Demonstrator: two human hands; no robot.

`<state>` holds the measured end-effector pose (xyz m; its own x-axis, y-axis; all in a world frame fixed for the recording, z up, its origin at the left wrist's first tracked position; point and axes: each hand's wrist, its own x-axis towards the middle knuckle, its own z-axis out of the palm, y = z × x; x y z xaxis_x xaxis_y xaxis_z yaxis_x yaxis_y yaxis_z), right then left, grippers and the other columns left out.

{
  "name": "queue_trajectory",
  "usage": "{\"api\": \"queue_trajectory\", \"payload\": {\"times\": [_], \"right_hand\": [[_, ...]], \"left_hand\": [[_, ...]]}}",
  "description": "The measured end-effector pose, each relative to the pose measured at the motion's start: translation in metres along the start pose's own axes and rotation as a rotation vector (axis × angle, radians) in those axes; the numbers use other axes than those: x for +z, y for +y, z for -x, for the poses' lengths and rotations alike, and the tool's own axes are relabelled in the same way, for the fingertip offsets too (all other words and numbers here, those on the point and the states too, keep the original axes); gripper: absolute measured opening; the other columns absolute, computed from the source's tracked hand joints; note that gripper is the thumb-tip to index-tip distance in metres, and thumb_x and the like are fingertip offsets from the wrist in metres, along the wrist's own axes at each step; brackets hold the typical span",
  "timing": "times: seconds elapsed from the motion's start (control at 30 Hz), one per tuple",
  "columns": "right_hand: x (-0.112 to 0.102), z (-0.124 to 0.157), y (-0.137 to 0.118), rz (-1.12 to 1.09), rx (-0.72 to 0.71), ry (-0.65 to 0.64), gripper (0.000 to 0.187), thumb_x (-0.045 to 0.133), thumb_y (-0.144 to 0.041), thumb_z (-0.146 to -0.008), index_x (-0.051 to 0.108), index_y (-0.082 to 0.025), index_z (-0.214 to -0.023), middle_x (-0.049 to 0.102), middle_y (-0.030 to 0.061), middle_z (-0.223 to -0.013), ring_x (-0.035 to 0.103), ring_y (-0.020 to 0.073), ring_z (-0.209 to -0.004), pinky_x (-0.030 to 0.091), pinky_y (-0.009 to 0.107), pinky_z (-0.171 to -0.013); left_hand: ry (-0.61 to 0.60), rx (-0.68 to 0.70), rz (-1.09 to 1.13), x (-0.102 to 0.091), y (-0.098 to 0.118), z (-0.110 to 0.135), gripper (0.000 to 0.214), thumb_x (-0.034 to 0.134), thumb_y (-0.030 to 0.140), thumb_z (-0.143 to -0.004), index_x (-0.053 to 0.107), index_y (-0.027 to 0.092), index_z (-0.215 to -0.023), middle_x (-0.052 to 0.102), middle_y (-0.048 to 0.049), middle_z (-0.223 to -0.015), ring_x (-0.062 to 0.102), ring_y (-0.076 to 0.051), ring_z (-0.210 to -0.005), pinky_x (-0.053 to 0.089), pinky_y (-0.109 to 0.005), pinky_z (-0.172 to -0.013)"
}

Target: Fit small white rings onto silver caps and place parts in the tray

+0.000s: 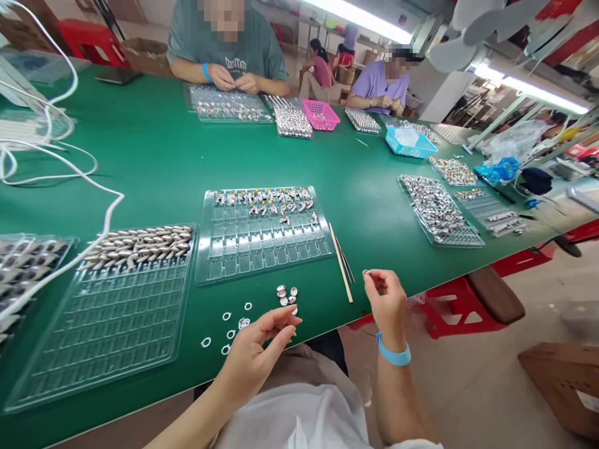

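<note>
Head camera, looking down: nearest, the left hand [255, 349] hovers at the near edge of the green surface [154, 162], its fingers [281, 321] loosely curled and close together; whether they pinch anything cannot be told. Just beyond its fingertips lie white rings [229, 318] scattered on the surface and a small cluster of metal caps [286, 294]. To the right, past the edge, the right hand [386, 305], with a blue wristband [394, 355], pinches a small metal piece [366, 272] between thumb and forefinger tips, held above the surface. Two thin sticks [341, 262] lie between that hand and a clear tray [262, 234], whose far rows hold small parts. A larger clear tray [107, 312] sits to the left, with silver parts along its far rows. Farther off, two other people work at the surface's far side, near a pink basket [321, 114].
</note>
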<state>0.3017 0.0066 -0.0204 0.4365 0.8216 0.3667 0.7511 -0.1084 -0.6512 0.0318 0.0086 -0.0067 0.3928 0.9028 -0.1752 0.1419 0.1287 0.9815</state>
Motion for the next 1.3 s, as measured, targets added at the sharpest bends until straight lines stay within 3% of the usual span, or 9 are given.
{"api": "queue_trajectory", "payload": {"times": [0.13, 0.23, 0.47, 0.57, 0.67, 0.8, 0.93, 1.1, 1.3], "right_hand": [[0.003, -0.034, 0.036, 0.073, -0.068, -0.024, 0.026, 0.056, -0.040, -0.085, 0.060, -0.015, -0.086, 0.059, 0.0073, -0.083, 0.055, 0.0156, -0.067, 0.048, 0.033, -0.067], [-0.002, -0.037, 0.041, 0.106, -0.103, -0.074, 0.029, 0.056, -0.042, -0.084, 0.062, -0.014, -0.091, 0.060, 0.0081, -0.084, 0.054, 0.0154, -0.061, 0.048, 0.034, -0.063], [-0.027, -0.002, -0.022, 0.150, -0.197, -0.077, 0.029, 0.048, -0.034, -0.091, 0.053, -0.020, -0.115, 0.059, 0.0071, -0.097, 0.058, 0.0150, -0.073, 0.049, 0.029, -0.069], [-0.006, -0.016, -0.064, 0.175, -0.295, -0.230, 0.024, 0.044, -0.029, -0.092, 0.055, -0.019, -0.111, 0.060, 0.0067, -0.096, 0.059, 0.0148, -0.077, 0.049, 0.029, -0.078], [0.037, -0.057, -0.093, 0.315, -0.222, -0.339, 0.022, 0.042, -0.025, -0.093, 0.057, -0.017, -0.107, 0.060, 0.0087, -0.102, 0.060, 0.0169, -0.089, 0.048, 0.029, -0.083], [0.100, -0.116, -0.104, 0.434, -0.129, -0.338, 0.023, 0.047, -0.024, -0.092, 0.057, -0.013, -0.109, 0.058, 0.0123, -0.111, 0.058, 0.0198, -0.100, 0.047, 0.035, -0.089], [0.138, -0.141, -0.101, 0.518, -0.038, -0.395, 0.030, 0.054, -0.033, -0.090, 0.054, -0.015, -0.115, 0.057, 0.0081, -0.116, 0.059, 0.0197, -0.100, 0.052, 0.041, -0.085], [0.150, -0.147, -0.094, 0.507, 0.058, -0.427, 0.031, 0.054, -0.032, -0.090, 0.054, -0.015, -0.116, 0.057, 0.0088, -0.117, 0.059, 0.0198, -0.100, 0.052, 0.040, -0.085], [0.136, -0.146, -0.101, 0.283, 0.088, -0.412, 0.030, 0.053, -0.033, -0.091, 0.054, -0.016, -0.115, 0.057, 0.0080, -0.117, 0.059, 0.0193, -0.099, 0.052, 0.040, -0.084]], "left_hand": [[0.102, 0.071, -0.119, -0.015, -0.003, 0.001, 0.030, 0.058, 0.033, -0.085, 0.064, 0.019, -0.111, 0.072, -0.0071, -0.095, 0.069, -0.018, -0.080, 0.058, -0.028, -0.074], [0.172, 0.101, -0.178, -0.030, -0.004, 0.000, 0.029, 0.058, 0.033, -0.085, 0.064, 0.020, -0.110, 0.072, -0.0060, -0.095, 0.069, -0.017, -0.078, 0.058, -0.026, -0.072], [0.258, 0.254, -0.333, -0.053, -0.016, -0.014, 0.026, 0.056, 0.032, -0.086, 0.065, 0.020, -0.107, 0.073, -0.0044, -0.092, 0.069, -0.017, -0.079, 0.058, -0.025, -0.069], [0.249, 0.406, -0.397, -0.052, -0.025, -0.018, 0.022, 0.054, 0.026, -0.088, 0.064, 0.020, -0.107, 0.072, -0.0039, -0.091, 0.069, -0.016, -0.079, 0.056, -0.024, -0.070], [0.220, 0.567, -0.418, -0.050, -0.032, -0.017, 0.023, 0.052, 0.020, -0.089, 0.061, 0.020, -0.109, 0.071, -0.0046, -0.088, 0.066, -0.015, -0.076, 0.054, -0.024, -0.069], [0.213, 0.673, -0.422, -0.050, -0.035, -0.012, 0.024, 0.051, 0.015, -0.089, 0.059, 0.019, -0.110, 0.068, -0.0047, -0.081, 0.063, -0.014, -0.068, 0.051, -0.025, -0.064], [0.237, 0.702, -0.396, -0.051, -0.034, -0.009, 0.022, 0.051, 0.015, -0.088, 0.059, 0.017, -0.108, 0.066, -0.0047, -0.078, 0.061, -0.014, -0.066, 0.050, -0.025, -0.062], [0.205, 0.646, -0.330, -0.050, -0.033, -0.008, 0.020, 0.050, 0.016, -0.088, 0.060, 0.018, -0.106, 0.067, -0.0039, -0.077, 0.061, -0.015, -0.066, 0.050, -0.025, -0.062], [0.185, 0.587, -0.293, -0.050, -0.034, -0.008, 0.020, 0.051, 0.017, -0.088, 0.061, 0.019, -0.106, 0.068, -0.0037, -0.082, 0.063, -0.015, -0.071, 0.051, -0.026, -0.066]]}}
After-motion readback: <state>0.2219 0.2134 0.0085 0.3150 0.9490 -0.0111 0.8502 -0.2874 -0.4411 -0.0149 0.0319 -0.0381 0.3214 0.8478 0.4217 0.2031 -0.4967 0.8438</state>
